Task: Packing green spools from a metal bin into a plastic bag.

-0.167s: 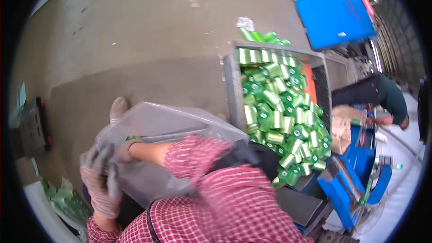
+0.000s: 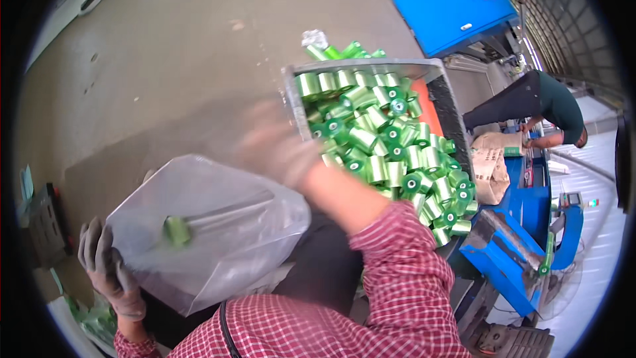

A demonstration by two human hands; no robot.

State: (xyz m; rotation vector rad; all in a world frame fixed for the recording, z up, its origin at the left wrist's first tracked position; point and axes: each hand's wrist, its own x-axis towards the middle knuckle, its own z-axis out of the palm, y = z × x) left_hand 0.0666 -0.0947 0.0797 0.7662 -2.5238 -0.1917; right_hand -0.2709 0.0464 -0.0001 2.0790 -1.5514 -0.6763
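Observation:
My left hand (image 2: 108, 268), in a grey glove, grips the near-left edge of a clear plastic bag (image 2: 218, 199). A single green roll (image 2: 177, 231) shows in the bag, slightly blurred. My right hand (image 2: 281, 149), gloved too, is smeared by motion between the bag and a grey bin (image 2: 296, 103); its fingers cannot be made out. The bin is heaped with shiny green rolls (image 2: 377, 169), several with a pale core at the end.
More green rolls (image 2: 351, 50) lie past the bin's far rim. A blue cabinet (image 2: 450, 10) stands at the far right. A person (image 2: 553, 109) bends over a brown paper sack (image 2: 490, 176) by blue machinery (image 2: 500, 262). At left is a dark crate (image 2: 50, 219).
My right hand has come out of the bag and swung right toward the bin. A green roll now shows in the bag. The view has shifted, so the bin sits further left.

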